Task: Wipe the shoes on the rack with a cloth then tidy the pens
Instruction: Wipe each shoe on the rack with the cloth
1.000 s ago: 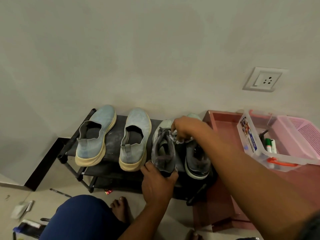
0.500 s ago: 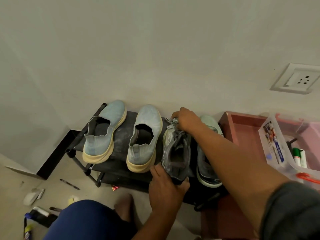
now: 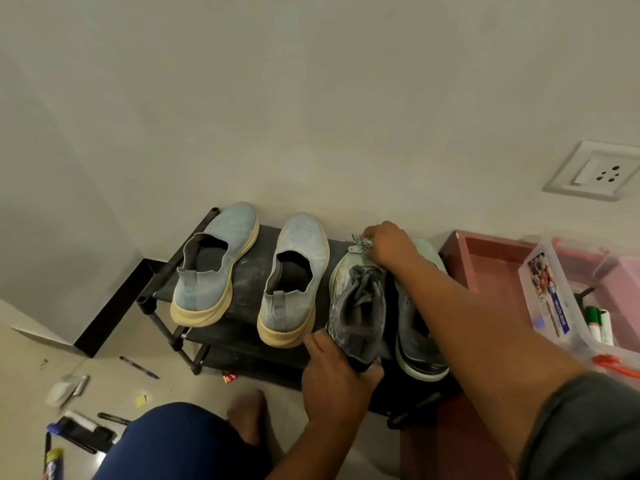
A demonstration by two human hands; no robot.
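The left hand (image 3: 337, 370) gripped the grey shoe (image 3: 356, 306) at its heel while the right hand (image 3: 389, 245) pinched the cloth (image 3: 360, 244) at the toe; firm, steady strokes would serve best.

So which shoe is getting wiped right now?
Look at the black shoe rack against the wall, where four shoes sit in a row. It is the grey lace-up sneaker, third from the left. Unlike the blue slip-ons beside it, the left hand holds its heel while the right hand presses a cloth on its toe.
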